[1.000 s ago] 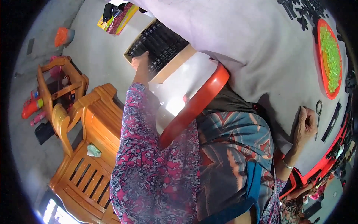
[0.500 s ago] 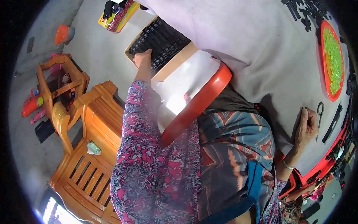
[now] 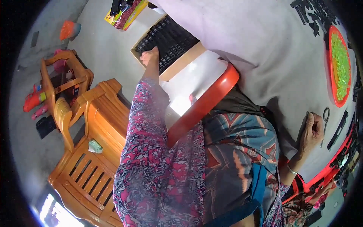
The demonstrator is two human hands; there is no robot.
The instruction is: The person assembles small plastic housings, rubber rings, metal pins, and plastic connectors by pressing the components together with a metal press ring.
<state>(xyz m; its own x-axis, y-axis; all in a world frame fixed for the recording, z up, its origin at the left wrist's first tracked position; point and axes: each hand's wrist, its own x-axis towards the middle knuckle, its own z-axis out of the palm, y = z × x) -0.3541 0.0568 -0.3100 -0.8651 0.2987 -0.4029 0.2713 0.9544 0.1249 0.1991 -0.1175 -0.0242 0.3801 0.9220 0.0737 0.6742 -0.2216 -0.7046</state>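
Observation:
My left hand (image 3: 150, 56) reaches into an open cardboard box (image 3: 185, 59) packed with rows of black plastic strips (image 3: 170, 39). Its fingers are curled down against the strips near the box's left edge; what they grip is hidden. At the right, my right hand (image 3: 313, 130) rests on the grey cloth with its fingers drawn together. A small dark edge shows at its fingertips, too small to name. Just beyond this hand lie a pair of metal scissors (image 3: 326, 114) and a long black strip (image 3: 337, 130).
A red oval tray (image 3: 334, 92) of shiny green pieces (image 3: 341, 66) stands at the far right, below scattered black parts (image 3: 314, 13). A red curved rim (image 3: 208, 109) lies between box and lap. Wooden chairs (image 3: 90, 147) stand at left; a colourful carton (image 3: 126, 15) sits behind.
The whole view has shifted slightly, with the box now a little further right. My left hand stays at the strips, its fingers turned a little; my right hand keeps its place.

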